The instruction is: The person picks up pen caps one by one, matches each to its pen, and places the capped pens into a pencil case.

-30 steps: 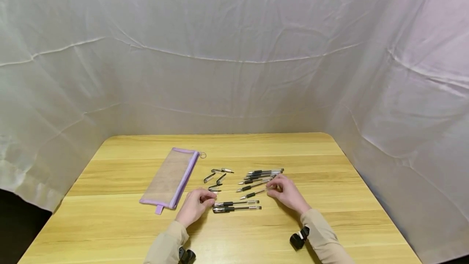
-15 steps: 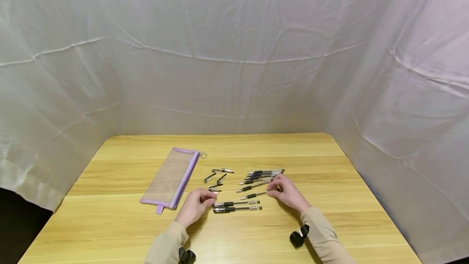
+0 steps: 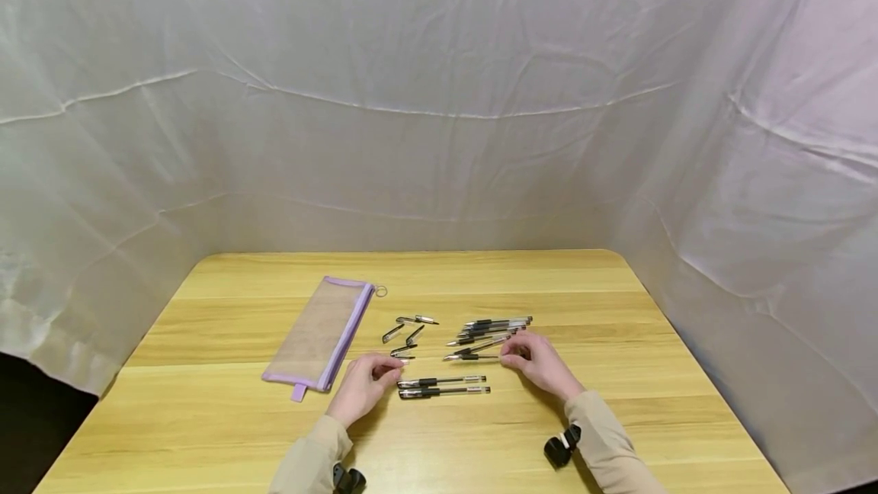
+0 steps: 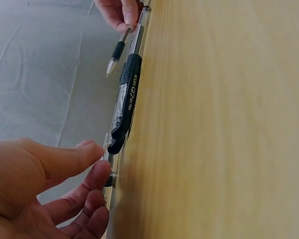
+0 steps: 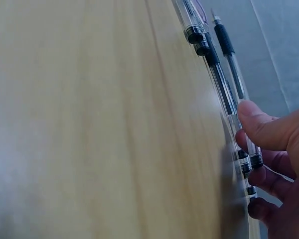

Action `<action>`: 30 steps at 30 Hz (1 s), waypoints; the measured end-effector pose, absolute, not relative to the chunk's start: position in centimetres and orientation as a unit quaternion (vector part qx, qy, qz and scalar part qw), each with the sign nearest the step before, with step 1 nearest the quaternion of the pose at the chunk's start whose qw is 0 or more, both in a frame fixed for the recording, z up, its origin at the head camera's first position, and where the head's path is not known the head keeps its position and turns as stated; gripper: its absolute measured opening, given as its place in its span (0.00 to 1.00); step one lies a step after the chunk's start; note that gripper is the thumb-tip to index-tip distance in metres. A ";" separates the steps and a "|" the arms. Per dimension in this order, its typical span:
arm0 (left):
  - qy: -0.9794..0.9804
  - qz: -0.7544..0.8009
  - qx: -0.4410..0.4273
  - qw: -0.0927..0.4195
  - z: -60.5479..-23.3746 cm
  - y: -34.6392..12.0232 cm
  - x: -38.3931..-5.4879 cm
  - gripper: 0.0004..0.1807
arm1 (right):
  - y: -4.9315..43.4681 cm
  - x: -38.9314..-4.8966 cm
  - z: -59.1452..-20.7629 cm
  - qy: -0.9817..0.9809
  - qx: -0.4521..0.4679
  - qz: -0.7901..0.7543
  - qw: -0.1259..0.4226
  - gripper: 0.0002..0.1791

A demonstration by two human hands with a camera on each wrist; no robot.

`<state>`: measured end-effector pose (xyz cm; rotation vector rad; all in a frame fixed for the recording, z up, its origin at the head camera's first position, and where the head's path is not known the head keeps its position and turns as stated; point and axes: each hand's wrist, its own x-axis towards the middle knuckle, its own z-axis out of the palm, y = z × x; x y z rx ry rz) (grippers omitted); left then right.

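My right hand (image 3: 538, 364) pinches the clear rear end of an uncapped gel pen (image 5: 229, 55) between thumb and fingers. Its tip points left, beside several other uncapped gel pens (image 3: 497, 322). My left hand (image 3: 363, 385) has thumb and index finger together at a small clear pen cap (image 4: 109, 180), partly hidden by the fingertips. Several loose pen caps (image 3: 414, 335) with black clips lie just beyond that hand. Two capped gel pens (image 3: 446, 392) with black grips lie parallel between the hands, their capped ends close to the left fingers.
A mesh zip pouch (image 3: 315, 334) with purple edging lies left of the caps, its metal ring at the far corner. The wooden table (image 3: 425, 273) is bordered at the back and sides by pale hanging cloth (image 3: 439, 158).
The right hand's pen has shifted slightly away from me, its tip now beside the neighbouring uncapped pen. My left hand has hardly moved. Pouch and capped pens stay in place.
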<state>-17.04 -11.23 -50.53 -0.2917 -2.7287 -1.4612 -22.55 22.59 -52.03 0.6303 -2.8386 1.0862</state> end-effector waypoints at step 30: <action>-0.895 -0.439 -0.053 0.056 -51.0 -11.4 -19.2 0.15 | 21.9 -21.9 -51.4 -0.879 0.131 0.459 -0.003 0.06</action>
